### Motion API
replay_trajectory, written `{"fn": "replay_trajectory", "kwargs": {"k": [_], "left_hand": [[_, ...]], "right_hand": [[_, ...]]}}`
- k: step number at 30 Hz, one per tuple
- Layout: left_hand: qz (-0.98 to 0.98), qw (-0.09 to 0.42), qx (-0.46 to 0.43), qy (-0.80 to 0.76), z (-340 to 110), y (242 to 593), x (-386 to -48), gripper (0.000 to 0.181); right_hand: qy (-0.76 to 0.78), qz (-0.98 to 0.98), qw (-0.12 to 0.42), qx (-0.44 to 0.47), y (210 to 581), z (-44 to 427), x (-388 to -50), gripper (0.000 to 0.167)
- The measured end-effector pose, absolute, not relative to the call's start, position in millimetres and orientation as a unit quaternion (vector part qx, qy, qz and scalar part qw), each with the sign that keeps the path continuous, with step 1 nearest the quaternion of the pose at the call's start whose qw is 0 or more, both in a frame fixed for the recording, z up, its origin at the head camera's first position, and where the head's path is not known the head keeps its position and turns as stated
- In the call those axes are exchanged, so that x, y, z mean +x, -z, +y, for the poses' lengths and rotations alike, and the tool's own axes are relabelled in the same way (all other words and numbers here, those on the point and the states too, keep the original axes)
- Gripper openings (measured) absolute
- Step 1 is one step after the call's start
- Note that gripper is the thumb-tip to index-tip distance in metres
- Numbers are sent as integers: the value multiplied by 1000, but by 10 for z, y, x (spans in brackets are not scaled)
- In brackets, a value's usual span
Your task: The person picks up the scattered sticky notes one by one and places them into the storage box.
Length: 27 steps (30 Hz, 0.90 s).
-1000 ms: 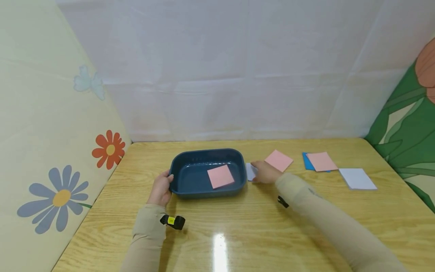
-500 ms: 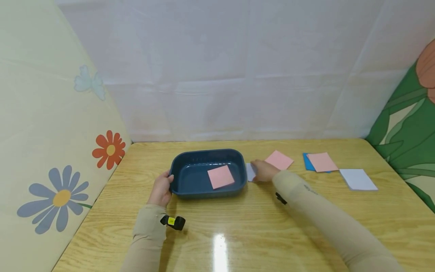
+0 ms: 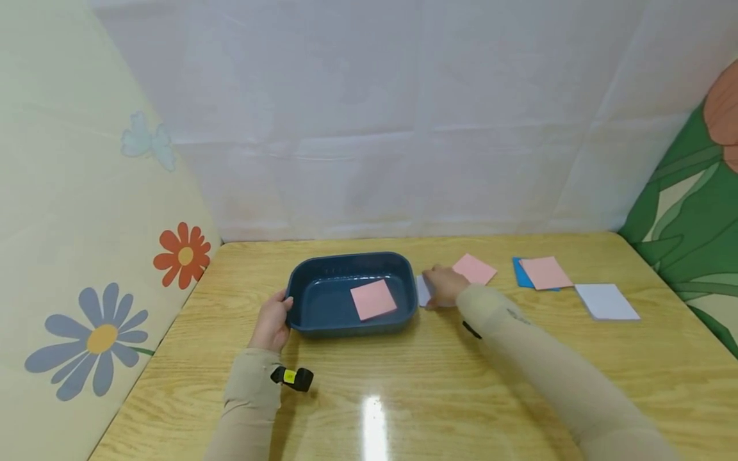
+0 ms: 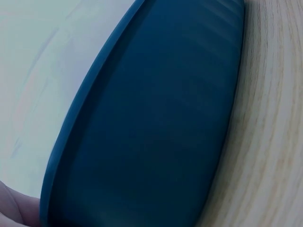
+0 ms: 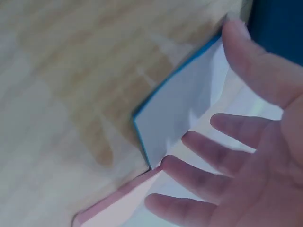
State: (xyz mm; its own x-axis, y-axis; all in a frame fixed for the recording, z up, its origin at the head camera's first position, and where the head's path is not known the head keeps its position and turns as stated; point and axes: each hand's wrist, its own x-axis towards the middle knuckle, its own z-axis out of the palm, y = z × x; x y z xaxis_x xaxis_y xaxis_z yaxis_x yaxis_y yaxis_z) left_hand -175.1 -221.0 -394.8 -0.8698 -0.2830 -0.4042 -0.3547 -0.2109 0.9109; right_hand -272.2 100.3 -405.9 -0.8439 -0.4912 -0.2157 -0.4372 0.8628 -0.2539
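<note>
A dark blue rectangular tub (image 3: 323, 331) stands on the table, with one pink sticky note pad (image 3: 373, 299) lying inside. My left hand (image 3: 271, 323) grips its left end; the left wrist view shows mostly the tub's side wall (image 4: 156, 118). Just outside the right end, a white sticky note pad (image 3: 423, 292) lies partly under my right hand (image 3: 445, 286). In the right wrist view this pad (image 5: 175, 104) has a blue edge. The thumb reaches its edge and the fairly straight fingers (image 5: 203, 175) spread over it. Another pink pad (image 3: 475, 269) lies just behind that hand.
Farther right on the wooden table (image 3: 369, 371), a pink pad (image 3: 546, 273) overlaps a blue pad (image 3: 522, 273). A white pad (image 3: 607, 301) lies beyond them. A white cloth (image 3: 369, 160) hangs behind the table, with flower-patterned sheets at both sides.
The right hand and forearm have shifted very slightly left over the white pad. The left hand and the tub have stayed in place.
</note>
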Motion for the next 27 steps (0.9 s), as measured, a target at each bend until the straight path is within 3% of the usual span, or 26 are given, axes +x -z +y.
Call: {"fn": "replay_trajectory", "kwargs": {"k": [15,22,27], "left_hand": [[628,12,-230,-743,-2203,3946,-1725,47],[626,9,-227,-746,-2202,3948,-1730,47],[629,13,-229,-743,-2204,3944,-1727,47]], "right_hand": [[90,966,146,-191,4091,997,-2745,89],[98,972,148,-151,4060,1045,-2711,71],[121,972,145,-140,4026,1063,-2634,72]]}}
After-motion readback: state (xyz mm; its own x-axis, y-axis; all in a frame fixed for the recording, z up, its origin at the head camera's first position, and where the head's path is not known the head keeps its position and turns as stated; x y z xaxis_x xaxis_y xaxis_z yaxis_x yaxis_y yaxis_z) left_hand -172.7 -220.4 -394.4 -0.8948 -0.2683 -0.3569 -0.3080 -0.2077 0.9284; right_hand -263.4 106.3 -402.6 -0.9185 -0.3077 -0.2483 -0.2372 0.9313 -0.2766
